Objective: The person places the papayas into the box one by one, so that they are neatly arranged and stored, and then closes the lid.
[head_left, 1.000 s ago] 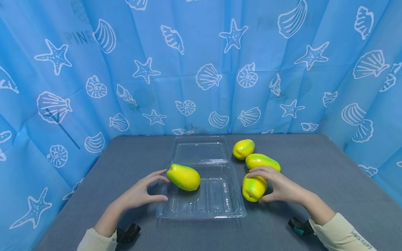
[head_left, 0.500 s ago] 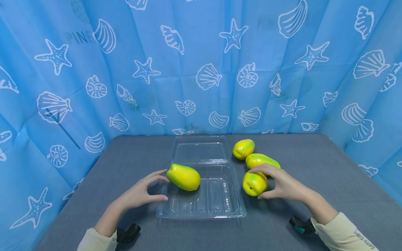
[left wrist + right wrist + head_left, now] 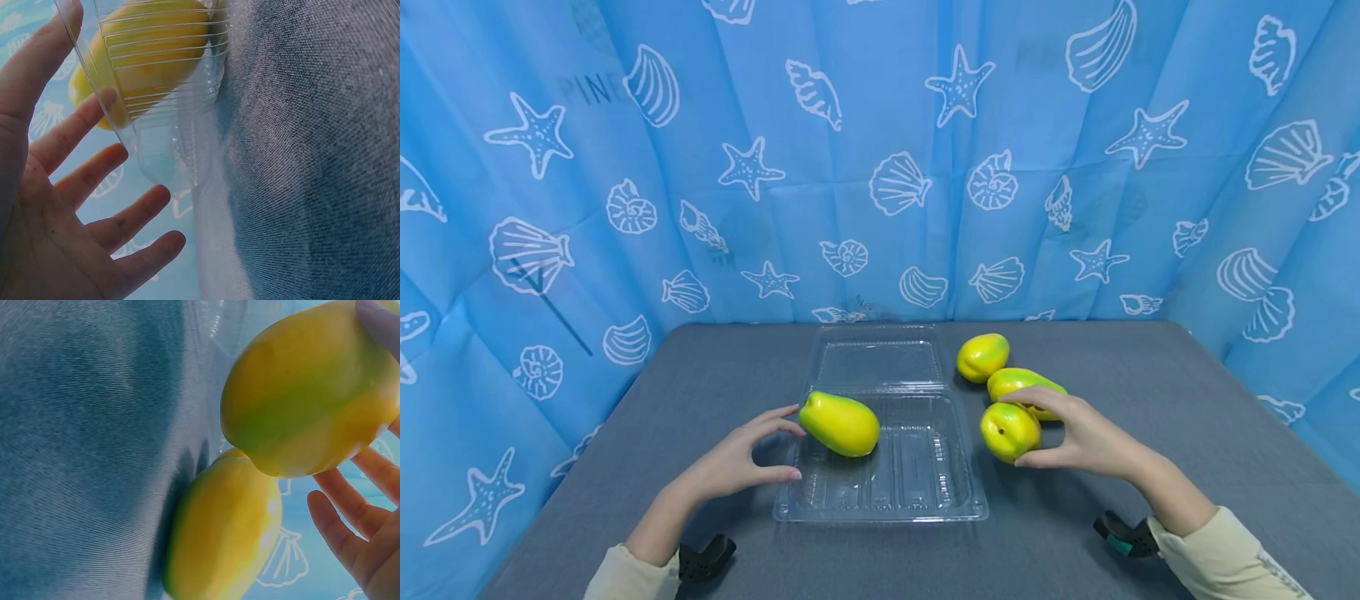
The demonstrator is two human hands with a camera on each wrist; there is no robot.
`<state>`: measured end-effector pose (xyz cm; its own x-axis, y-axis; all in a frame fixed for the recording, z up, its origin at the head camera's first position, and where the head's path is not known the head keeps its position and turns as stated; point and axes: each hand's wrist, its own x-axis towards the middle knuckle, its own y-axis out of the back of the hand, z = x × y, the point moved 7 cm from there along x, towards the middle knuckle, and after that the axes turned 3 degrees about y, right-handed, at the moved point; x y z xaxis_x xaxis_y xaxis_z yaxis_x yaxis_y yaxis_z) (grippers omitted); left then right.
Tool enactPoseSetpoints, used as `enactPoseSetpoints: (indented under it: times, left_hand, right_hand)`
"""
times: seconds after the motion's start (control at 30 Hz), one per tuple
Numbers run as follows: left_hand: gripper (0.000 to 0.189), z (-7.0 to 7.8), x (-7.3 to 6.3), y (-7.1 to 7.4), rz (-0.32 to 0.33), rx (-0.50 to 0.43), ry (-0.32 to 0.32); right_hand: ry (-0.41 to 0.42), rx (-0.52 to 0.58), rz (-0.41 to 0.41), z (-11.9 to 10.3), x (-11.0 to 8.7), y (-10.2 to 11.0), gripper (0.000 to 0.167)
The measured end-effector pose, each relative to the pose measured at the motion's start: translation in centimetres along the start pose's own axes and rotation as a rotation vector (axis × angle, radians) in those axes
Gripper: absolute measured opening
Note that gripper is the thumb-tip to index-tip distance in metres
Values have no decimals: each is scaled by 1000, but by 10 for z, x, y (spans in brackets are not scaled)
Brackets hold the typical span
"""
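Note:
My right hand (image 3: 1078,433) grips a yellow-green papaya (image 3: 1009,433) between thumb and fingers, its end facing the head camera. In the right wrist view this papaya (image 3: 306,394) hangs off the cloth, with another papaya (image 3: 225,531) lying close beneath. My left hand (image 3: 737,457) is at the left rim of a clear plastic clamshell box (image 3: 917,508), thumb and fingers spread. From the left wrist, fingertips (image 3: 109,97) show right at the box's edge. One papaya (image 3: 841,425) lies in the left part of the box, its narrow end toward my left hand.
Behind the held papaya, a second papaya (image 3: 1022,383) lies partly hidden by my right hand, and a third papaya (image 3: 982,357) sits farther back. The box's lid (image 3: 880,358) lies open toward the blue shell-print curtain (image 3: 887,242). Grey cloth (image 3: 1120,367) covers the table.
My right hand has raised the papaya off the table and tilted it so its end faces the camera more. The left hand and the papaya in the box have not moved.

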<state>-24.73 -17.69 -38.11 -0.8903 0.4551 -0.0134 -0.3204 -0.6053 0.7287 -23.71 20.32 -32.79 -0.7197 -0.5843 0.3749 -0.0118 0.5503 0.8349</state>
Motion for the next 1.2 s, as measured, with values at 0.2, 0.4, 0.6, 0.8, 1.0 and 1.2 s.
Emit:
enactPoseSetpoints:
  times: [0.2, 0.4, 0.6, 0.8, 1.0, 1.2]
  left_hand:
    - [45, 0, 0, 0, -4, -1, -3]
    - [45, 1, 0, 0, -7, 2, -7]
    - [46, 2, -1, 2, -11, 4, 6]
    - [50, 1, 0, 2, -20, 0, 14]
    - [52, 0, -1, 4, -25, -5, 8]
    - [53, 3, -3, 4, -26, 8, -10]
  right_hand:
    - [-17, -13, 6, -3, 2, 4, 64]
    - [-10, -34, 34, -7, 5, 9, 65]
    - [48, -15, 54, -15, 11, 11, 64]
    - [61, 24, 44, -21, 18, 10, 63]
    - [46, 63, 19, -26, 25, 9, 61]
    - [40, 97, -8, -32, 31, 6, 59]
